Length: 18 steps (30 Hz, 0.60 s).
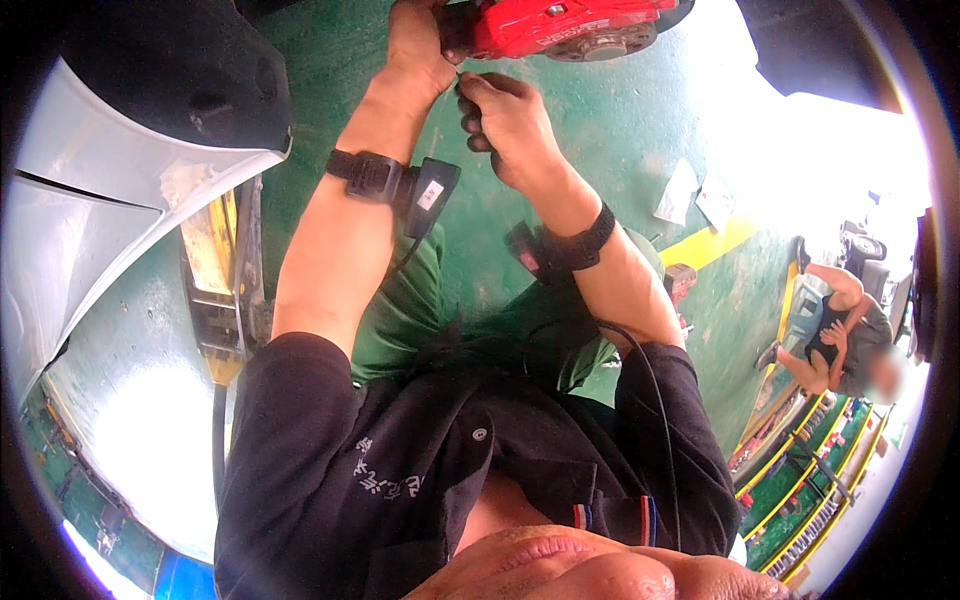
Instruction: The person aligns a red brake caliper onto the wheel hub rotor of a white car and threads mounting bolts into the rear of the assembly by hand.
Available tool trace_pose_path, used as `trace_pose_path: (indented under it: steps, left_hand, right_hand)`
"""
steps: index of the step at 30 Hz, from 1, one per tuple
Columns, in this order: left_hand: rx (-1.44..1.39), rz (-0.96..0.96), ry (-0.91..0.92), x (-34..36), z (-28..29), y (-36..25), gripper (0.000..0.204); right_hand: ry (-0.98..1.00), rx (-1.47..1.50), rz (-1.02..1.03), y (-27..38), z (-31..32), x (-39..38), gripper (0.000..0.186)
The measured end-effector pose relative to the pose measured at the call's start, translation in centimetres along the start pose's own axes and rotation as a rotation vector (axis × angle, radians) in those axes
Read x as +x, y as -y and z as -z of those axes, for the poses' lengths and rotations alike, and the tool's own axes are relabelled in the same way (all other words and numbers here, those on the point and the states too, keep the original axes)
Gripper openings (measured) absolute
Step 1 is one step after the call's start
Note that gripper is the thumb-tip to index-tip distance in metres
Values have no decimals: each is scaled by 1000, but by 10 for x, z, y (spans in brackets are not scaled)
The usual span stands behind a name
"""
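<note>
Caliper (560, 25): red, at 12 o'clock in my view, a touch toward 1, partly cut off by the upper edge.
Long axis: roughly 9 to 3 o'clock, the 3 o'clock end slightly higher.
Hub (608, 46): grey and round, at the caliper's 5 o'clock side.
Left hand (415, 40): the nearer of my two, right by the caliper's 9 o'clock end; from it the caliper lies at 3. Its fingers run into a dark patch there, so I cannot tell whether they grasp or merely rest.
Right hand (512, 120): below the caliper, apart from it; the caliper lies at about 2 o'clock from its fingertips. The fingers are curled in toward the thumb; I cannot tell whether they pinch anything.
Thin pale thing (458, 72): between my hands, just off the right fingertips at 11 o'clock, too small to identify.
Floor (570, 115): green, beneath both hands.
Car panel (110, 130): pale, well off at 9 o'clock.
</note>
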<state>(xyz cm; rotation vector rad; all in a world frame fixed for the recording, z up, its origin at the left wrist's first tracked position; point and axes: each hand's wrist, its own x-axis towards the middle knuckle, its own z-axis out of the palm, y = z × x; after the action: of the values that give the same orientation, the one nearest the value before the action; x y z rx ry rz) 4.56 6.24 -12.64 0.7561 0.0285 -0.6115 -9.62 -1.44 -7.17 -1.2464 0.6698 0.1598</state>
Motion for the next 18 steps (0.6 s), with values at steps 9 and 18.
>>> trace_pose_path:
  steps: [9, 18]
  left_hand:
    - [4, 59, -65, -2, -8, -2, 29]
    - [12, -129, 41, 36, 41, 28, 26]
  right_hand:
    - [5, 69, 2, 0, -1, 1, 18]
    - [2, 100, 40, 0, -7, 1, 22]
